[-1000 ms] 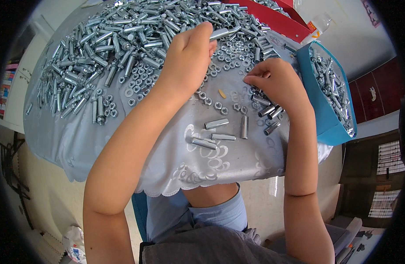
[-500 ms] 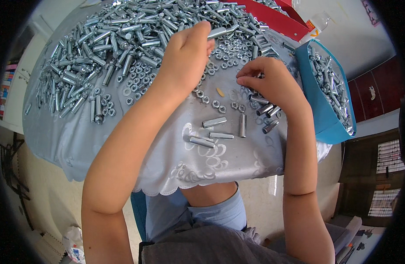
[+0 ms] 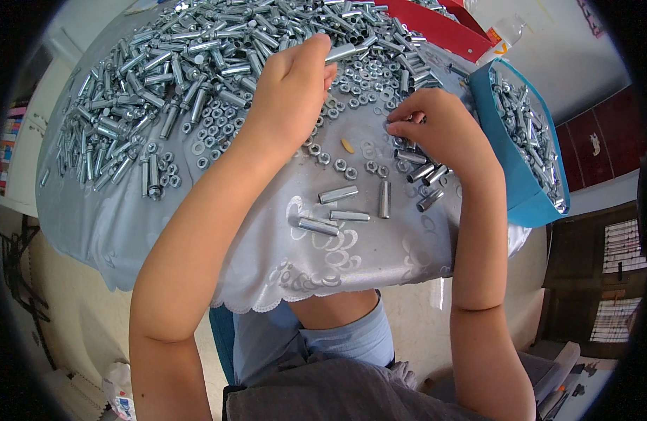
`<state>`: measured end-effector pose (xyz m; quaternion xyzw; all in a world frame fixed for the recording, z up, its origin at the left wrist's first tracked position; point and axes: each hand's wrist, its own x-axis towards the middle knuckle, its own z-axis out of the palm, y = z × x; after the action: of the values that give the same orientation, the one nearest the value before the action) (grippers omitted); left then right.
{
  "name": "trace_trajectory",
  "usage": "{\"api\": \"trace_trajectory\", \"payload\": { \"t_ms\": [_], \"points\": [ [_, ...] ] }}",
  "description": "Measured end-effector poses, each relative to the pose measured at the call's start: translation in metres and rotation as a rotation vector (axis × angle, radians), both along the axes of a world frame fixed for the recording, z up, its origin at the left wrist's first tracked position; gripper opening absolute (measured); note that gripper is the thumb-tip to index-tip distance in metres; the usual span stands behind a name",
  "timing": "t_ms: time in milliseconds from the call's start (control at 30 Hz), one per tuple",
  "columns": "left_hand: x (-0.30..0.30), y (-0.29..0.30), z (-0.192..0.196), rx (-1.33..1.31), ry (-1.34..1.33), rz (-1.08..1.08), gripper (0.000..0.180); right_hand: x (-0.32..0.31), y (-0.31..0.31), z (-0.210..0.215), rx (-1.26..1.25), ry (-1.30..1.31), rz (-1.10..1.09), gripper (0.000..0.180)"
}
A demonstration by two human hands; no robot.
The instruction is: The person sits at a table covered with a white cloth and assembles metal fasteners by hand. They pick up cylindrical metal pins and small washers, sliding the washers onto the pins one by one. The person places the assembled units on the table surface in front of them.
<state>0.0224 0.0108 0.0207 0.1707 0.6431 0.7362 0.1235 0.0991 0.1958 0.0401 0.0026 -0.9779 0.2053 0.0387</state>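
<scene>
The left hand (image 3: pixel 288 88) is closed around a metal bolt (image 3: pixel 342 53), which projects from the thumb side and points to the upper right. The right hand (image 3: pixel 439 119) is positioned apart from the left hand, to its right and slightly nearer the person. Its thumb and forefinger tips are narrowly spaced; whether a small part sits between them cannot be told.

A large pile of bolts (image 3: pixel 155 84) extends beyond and to the left of the left hand. Loose nuts (image 3: pixel 355 90) lie between the two hands; a flat washer (image 3: pixel 197 148) lies left of the left wrist. A yellow chip (image 3: pixel 347 146) lies between the left wrist and the right fingertips. Four separate tubes (image 3: pixel 349 217) rest on the cloth-covered surface (image 3: pixel 400 259), nearer the person than both hands and between the forearms. A blue box (image 3: pixel 530 200) containing bolts stands to the right of the right hand. A red box (image 3: pixel 446 34) stands beyond the right hand
</scene>
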Motion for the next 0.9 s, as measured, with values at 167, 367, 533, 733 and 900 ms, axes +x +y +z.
{"api": "trace_trajectory", "payload": {
  "t_ms": [167, 367, 533, 733, 900],
  "points": [
    [0.002, 0.004, 0.000, 0.025, -0.003, 0.060, 0.044, 0.001, 0.000, -0.002, -0.013, 0.019, 0.009, 0.015],
    [-0.001, 0.001, 0.000, 0.013, 0.004, -0.052, 0.042, -0.001, -0.006, -0.001, -0.123, 0.039, 0.094, 0.013],
    [0.003, 0.003, 0.002, -0.047, 0.041, 0.002, 0.041, -0.006, -0.010, 0.002, -0.365, 0.215, 0.215, 0.013],
    [0.007, 0.004, 0.004, -0.113, 0.055, -0.034, 0.042, -0.010, -0.016, 0.004, -0.899, 0.292, 0.143, 0.016],
    [0.007, 0.002, 0.002, -0.181, 0.117, -0.099, 0.042, -0.010, -0.017, 0.004, -1.039, 0.231, 0.104, 0.020]
  ]
}}
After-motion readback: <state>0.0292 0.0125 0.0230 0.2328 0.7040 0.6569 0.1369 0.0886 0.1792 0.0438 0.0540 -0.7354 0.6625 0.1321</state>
